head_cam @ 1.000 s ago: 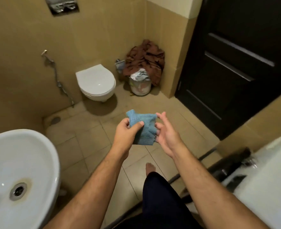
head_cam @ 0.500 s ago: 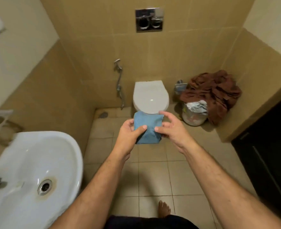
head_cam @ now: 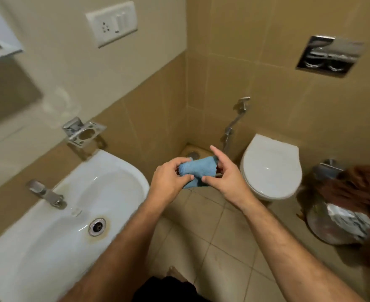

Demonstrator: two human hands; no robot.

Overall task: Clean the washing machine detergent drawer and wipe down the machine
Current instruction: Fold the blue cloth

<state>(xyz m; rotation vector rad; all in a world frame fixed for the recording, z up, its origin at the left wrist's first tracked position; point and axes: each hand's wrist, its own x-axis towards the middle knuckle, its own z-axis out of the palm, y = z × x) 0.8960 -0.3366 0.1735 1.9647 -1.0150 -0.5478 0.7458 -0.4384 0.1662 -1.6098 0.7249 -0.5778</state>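
Arms: two forearms come in from the lower edge, both bare to the hands, with no sleeves in view.
Forearm surface: fine dark hair shows along both forearms.
Left hand (head_cam: 168, 179): bare, no glove, no ring or watch to be seen.
Right hand (head_cam: 225, 177): bare as well, with a bare wrist.
Clothing: a dark garment (head_cam: 166, 288), black or very dark blue, covers the lower body at the bottom edge; its kind cannot be told.
Foot: a small part of a bare foot (head_cam: 175, 272) shows just above the dark garment, without shoe or sock.
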